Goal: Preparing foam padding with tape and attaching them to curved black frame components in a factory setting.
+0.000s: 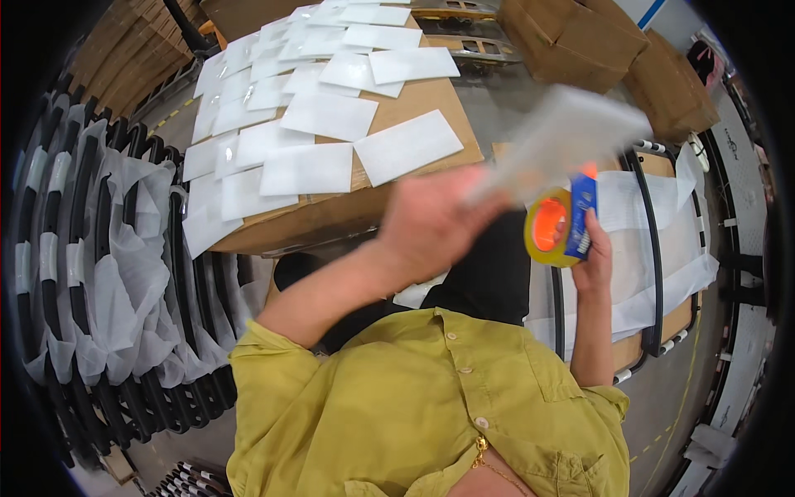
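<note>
Likely sheet-handling step: left grip pinching blurred white sheet, right grip grasping tape dispenser, next move calls for steadying the sheet

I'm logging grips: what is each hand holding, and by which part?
Left hand: a blurred white sheet, by its near end. Right hand: a tape dispenser, by its blue part.

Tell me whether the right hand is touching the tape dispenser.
Touching. The head view shows the right hand gripping the blue side of the tape dispenser, with no gap between them.
</note>
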The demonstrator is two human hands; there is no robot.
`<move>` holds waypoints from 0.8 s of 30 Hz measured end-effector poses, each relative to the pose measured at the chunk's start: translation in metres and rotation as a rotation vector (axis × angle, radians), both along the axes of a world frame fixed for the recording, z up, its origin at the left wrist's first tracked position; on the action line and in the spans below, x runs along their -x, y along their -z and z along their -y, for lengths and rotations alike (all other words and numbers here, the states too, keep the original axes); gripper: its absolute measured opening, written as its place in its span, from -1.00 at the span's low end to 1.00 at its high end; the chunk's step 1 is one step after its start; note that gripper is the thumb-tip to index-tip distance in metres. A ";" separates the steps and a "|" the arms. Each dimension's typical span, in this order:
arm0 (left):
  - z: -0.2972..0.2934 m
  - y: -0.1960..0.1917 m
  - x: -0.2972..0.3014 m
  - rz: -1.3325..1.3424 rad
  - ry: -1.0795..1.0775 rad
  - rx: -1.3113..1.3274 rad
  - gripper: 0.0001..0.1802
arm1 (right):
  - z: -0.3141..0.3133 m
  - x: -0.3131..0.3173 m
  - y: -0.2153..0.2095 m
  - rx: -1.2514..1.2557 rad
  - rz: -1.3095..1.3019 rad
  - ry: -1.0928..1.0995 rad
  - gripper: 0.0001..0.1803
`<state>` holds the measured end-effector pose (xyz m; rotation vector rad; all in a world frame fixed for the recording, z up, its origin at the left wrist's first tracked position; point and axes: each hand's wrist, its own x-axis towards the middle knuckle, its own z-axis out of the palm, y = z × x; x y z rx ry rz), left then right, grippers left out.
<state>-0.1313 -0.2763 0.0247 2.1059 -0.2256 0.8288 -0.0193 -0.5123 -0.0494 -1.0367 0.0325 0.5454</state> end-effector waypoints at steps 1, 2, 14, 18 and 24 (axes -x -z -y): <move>-0.017 -0.003 -0.003 -0.073 -0.038 0.049 -0.86 | 0.005 0.002 -0.007 0.053 0.023 0.079 -0.63; -0.026 -0.009 -0.008 -0.021 -0.074 0.231 -0.84 | 0.011 0.002 -0.008 0.074 0.047 0.087 -0.63; -0.090 0.095 -0.080 -0.236 0.339 1.800 -0.62 | 0.022 0.011 -0.003 0.089 0.078 0.031 -0.60; -0.053 0.092 -0.090 -0.378 0.449 1.598 -0.63 | 0.033 0.014 -0.007 0.110 0.100 0.096 -0.60; 0.043 0.120 -0.073 -0.854 0.778 1.344 -0.68 | 0.061 0.006 -0.009 0.050 0.143 0.209 -0.59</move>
